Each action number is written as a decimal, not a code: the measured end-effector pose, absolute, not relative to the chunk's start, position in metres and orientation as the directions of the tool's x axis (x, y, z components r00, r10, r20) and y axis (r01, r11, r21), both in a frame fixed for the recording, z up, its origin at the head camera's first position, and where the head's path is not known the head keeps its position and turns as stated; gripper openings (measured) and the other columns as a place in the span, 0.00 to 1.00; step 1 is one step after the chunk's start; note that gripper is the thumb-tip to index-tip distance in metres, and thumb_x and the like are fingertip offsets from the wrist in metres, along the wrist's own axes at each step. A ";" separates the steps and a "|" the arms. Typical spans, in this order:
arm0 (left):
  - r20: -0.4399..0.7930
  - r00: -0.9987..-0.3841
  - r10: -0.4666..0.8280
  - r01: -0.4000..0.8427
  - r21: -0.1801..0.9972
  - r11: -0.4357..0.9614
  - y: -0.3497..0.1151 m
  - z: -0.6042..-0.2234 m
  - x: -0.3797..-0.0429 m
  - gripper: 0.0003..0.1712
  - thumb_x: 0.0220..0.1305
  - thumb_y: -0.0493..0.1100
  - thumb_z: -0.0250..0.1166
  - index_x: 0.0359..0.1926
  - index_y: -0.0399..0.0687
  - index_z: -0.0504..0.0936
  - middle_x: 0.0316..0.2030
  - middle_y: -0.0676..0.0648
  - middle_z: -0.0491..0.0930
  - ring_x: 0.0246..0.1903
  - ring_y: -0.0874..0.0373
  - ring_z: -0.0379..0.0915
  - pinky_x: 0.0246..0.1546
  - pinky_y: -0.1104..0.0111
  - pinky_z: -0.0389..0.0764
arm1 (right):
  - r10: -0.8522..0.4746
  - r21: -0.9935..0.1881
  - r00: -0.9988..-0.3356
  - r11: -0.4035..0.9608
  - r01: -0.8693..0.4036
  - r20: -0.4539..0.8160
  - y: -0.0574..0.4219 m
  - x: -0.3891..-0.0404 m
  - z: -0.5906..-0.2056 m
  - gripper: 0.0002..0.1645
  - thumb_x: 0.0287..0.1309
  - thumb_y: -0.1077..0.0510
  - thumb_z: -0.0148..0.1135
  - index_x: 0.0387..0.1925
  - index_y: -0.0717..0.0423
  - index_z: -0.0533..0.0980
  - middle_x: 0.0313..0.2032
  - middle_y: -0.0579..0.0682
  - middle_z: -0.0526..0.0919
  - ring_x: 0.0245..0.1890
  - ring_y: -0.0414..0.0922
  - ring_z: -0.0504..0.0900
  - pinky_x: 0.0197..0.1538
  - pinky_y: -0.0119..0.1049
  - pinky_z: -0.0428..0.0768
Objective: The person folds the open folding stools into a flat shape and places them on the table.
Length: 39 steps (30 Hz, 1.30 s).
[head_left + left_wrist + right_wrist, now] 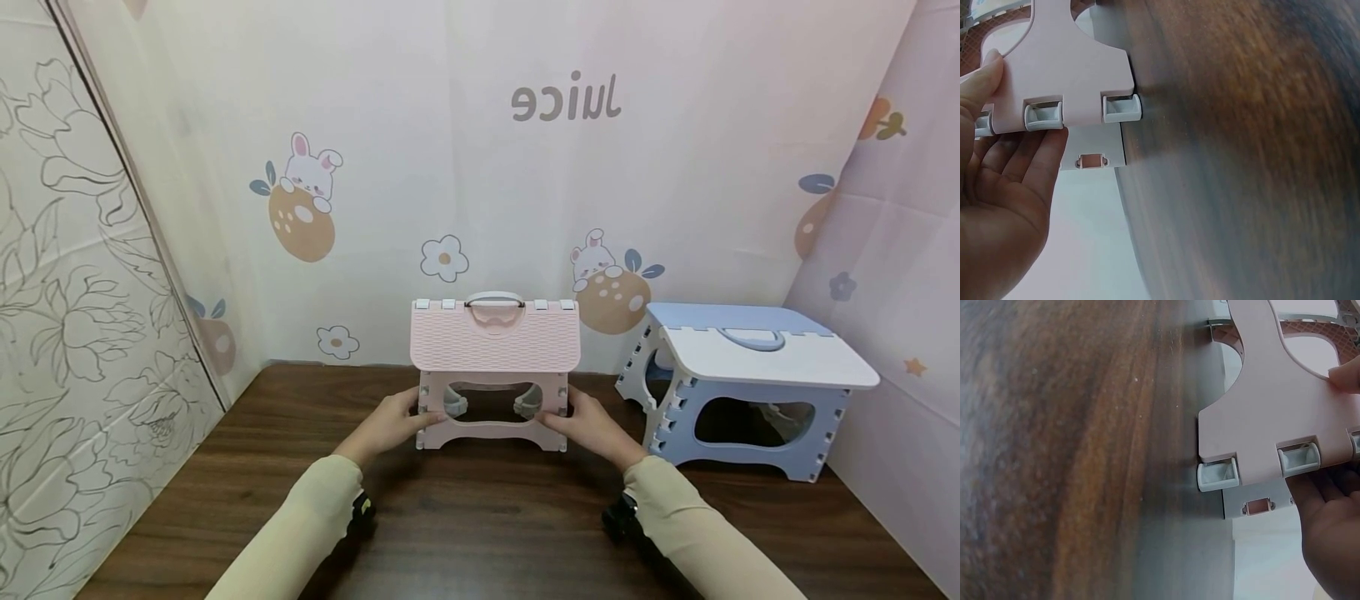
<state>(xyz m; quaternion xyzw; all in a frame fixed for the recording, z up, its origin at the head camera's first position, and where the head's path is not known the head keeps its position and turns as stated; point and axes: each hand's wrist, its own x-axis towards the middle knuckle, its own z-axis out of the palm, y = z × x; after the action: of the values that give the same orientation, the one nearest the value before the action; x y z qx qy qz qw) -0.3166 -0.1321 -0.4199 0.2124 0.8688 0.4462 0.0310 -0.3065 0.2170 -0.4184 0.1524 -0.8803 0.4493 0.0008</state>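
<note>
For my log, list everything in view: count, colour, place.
table: 1, dark brown, across the bottom
pink stool: 1, pink, centre, on the table
other stool: 1, blue and white, table's right side
back curtain: 1, whitish, behind the table
rabbit prints: 2, white, back curtain
flower prints: 2, white, back curtain
Juice lettering: 1, grey, back curtain
floral sheet: 1, white and grey, far left
right curtain: 1, pale, far right
wrist cameras: 2, black, at the wrists
sleeves: 2, cream, forearms
left hand: 1, gripping the pink stool's left side
right hand: 1, gripping its right side
</note>
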 end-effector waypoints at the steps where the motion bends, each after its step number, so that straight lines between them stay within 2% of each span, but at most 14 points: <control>1: 0.134 -0.909 0.396 0.339 0.789 0.511 -0.132 -0.420 -0.317 0.27 0.68 0.54 0.67 0.63 0.48 0.76 0.49 0.49 0.84 0.43 0.58 0.81 0.44 0.58 0.82 | -0.266 -0.790 -0.954 0.551 -0.268 0.138 0.217 -0.307 -0.418 0.40 0.62 0.45 0.68 0.67 0.61 0.66 0.55 0.59 0.79 0.47 0.49 0.81 0.47 0.47 0.80; 8: 0.135 -0.907 0.398 0.340 0.793 0.505 -0.131 -0.421 -0.319 0.28 0.68 0.53 0.67 0.63 0.48 0.76 0.50 0.48 0.83 0.44 0.57 0.81 0.45 0.58 0.82 | -0.261 -0.785 -0.955 0.558 -0.268 0.140 0.217 -0.308 -0.420 0.38 0.63 0.46 0.68 0.66 0.60 0.67 0.54 0.58 0.80 0.47 0.49 0.81 0.48 0.48 0.80; 17: 0.132 -0.910 0.392 0.333 0.795 0.506 -0.131 -0.422 -0.319 0.28 0.67 0.53 0.68 0.63 0.47 0.76 0.49 0.48 0.84 0.45 0.57 0.81 0.46 0.56 0.82 | -0.269 -0.795 -0.952 0.540 -0.277 0.149 0.216 -0.308 -0.420 0.33 0.62 0.48 0.68 0.62 0.61 0.70 0.50 0.56 0.82 0.43 0.47 0.81 0.45 0.44 0.79; 29: 0.128 -0.911 0.392 0.333 0.790 0.515 -0.130 -0.421 -0.319 0.26 0.68 0.52 0.68 0.62 0.47 0.77 0.49 0.48 0.84 0.44 0.57 0.81 0.45 0.57 0.82 | -0.286 -0.792 -0.944 0.531 -0.300 0.166 0.216 -0.309 -0.421 0.32 0.63 0.49 0.68 0.61 0.65 0.70 0.47 0.56 0.83 0.41 0.46 0.80 0.43 0.43 0.79; 39: 0.128 -0.915 0.383 0.328 0.789 0.520 -0.130 -0.420 -0.317 0.24 0.68 0.52 0.67 0.60 0.48 0.78 0.47 0.50 0.84 0.43 0.58 0.80 0.44 0.58 0.82 | -0.264 -0.795 -0.952 0.539 -0.279 0.155 0.215 -0.309 -0.423 0.33 0.62 0.48 0.68 0.61 0.62 0.70 0.49 0.56 0.82 0.42 0.47 0.81 0.44 0.43 0.80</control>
<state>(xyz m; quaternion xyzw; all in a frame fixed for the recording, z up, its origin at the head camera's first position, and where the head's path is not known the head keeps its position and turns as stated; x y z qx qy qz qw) -0.3173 -0.1295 -0.4198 0.2039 0.8713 0.4453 0.0308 -0.3093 0.2155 -0.4227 0.1548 -0.8772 0.4544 0.0080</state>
